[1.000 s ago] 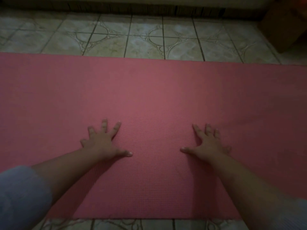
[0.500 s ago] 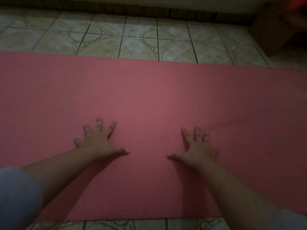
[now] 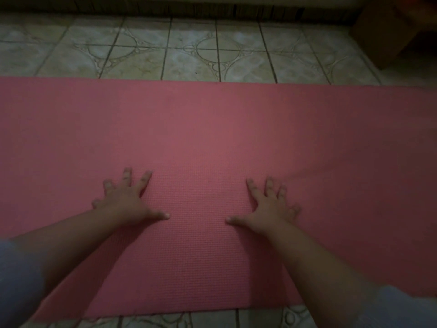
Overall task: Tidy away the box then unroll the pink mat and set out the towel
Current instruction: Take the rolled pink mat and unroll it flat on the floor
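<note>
The pink mat (image 3: 217, 129) lies unrolled flat across the tiled floor, running from the left edge to the right edge of the view. My left hand (image 3: 128, 201) rests palm down on the mat, fingers spread, holding nothing. My right hand (image 3: 268, 207) presses flat on the mat a short way to the right, fingers spread as well. A faint ripple in the mat shows to the right of my right hand. A brown cardboard box (image 3: 387, 31) stands on the floor at the far right corner. No towel is in view.
Patterned beige floor tiles (image 3: 189, 50) stretch beyond the mat up to a dark baseboard along the wall (image 3: 212, 8). A narrow strip of tiles shows below the mat's near edge (image 3: 212, 319). The room is dim.
Both hands have stayed flat on the mat and slid slightly left and nearer each other in the view. The view shifted a little, moving the box toward the right edge.
</note>
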